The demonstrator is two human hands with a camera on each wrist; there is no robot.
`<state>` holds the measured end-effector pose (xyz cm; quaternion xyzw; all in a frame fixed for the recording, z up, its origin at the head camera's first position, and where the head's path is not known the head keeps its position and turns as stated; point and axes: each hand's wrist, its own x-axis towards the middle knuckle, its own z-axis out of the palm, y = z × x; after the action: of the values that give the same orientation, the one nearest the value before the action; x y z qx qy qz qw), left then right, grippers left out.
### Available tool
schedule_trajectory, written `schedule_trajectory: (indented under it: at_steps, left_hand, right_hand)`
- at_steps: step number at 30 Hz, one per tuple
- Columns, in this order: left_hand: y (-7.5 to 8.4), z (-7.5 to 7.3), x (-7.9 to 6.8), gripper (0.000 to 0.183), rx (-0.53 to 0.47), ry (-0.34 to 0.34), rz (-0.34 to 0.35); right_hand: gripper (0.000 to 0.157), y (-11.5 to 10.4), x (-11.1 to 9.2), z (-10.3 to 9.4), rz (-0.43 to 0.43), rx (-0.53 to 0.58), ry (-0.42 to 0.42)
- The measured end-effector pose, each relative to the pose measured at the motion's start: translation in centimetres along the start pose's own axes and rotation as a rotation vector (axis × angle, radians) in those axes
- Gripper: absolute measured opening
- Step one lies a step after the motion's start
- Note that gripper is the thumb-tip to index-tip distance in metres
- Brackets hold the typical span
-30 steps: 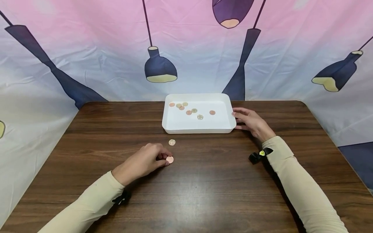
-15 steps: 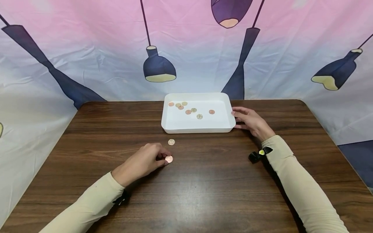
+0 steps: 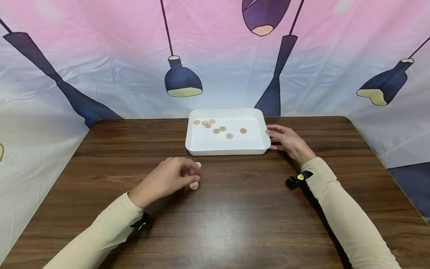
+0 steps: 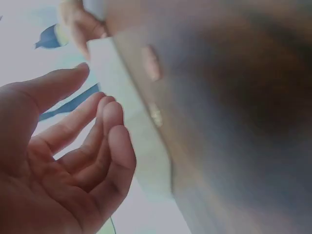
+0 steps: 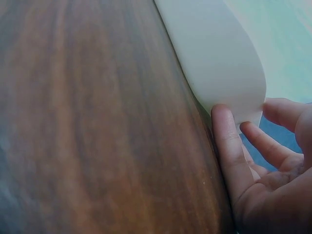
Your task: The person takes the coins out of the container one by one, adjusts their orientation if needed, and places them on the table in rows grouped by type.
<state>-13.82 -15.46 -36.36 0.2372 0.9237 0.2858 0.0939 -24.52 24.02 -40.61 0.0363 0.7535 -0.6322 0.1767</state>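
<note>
My left hand point(image 3: 173, 175) hovers just above the table, its fingers loosely bent and the thumb apart. Nothing lies between them in the left wrist view. Under its fingertips is a copper coin point(image 3: 194, 185) on the table. A paler coin point(image 3: 199, 164) lies a little farther off, partly covered by the fingers. My right hand point(image 3: 289, 142) touches the right end of a white tray point(image 3: 228, 152); in the right wrist view its fairly straight fingertips point(image 5: 222, 114) rest against the tray's end wall. Several copper and gold-coloured coins lie flat in the tray, mostly toward its left half.
The dark wood-grain table point(image 3: 235, 209) carries the tray near its far edge. Behind it hangs a cloth backdrop point(image 3: 134, 74) printed with lamps. A small black wrist device point(image 3: 293, 182) sits at the right sleeve.
My left hand has let go of the copper coin and risen slightly away from it; the coin stays on the table. The right hand and the tray have not moved.
</note>
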Motion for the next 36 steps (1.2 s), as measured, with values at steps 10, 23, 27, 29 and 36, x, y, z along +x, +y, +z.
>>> schedule_trajectory:
  at_steps: [10,23,27,29,36]
  left_hand:
    - [0.3,-2.2,5.4,0.029,-0.26,0.064,-0.011]
    - [0.5,-1.2,13.5,0.047,-0.604,-0.096,-0.297]
    - [0.9,-0.4,15.1,0.044,-0.583,-0.097,-0.375]
    - [0.9,0.0,15.7,0.043,-0.576,-0.082,-0.407]
    - [1.0,1.4,16.8,0.038,-0.476,-0.019,-0.454]
  right_hand:
    - [0.061,0.1,0.1,-0.2,0.007,0.01,0.002]
    - [0.06,0.0,0.2,0.1,-0.001,0.012,0.016]
    - [0.06,0.0,0.1,0.0,-0.006,0.009,0.02]
    - [0.06,0.0,0.1,0.0,-0.006,0.008,0.018]
    - [0.06,-0.1,-0.1,0.1,0.001,0.003,0.017]
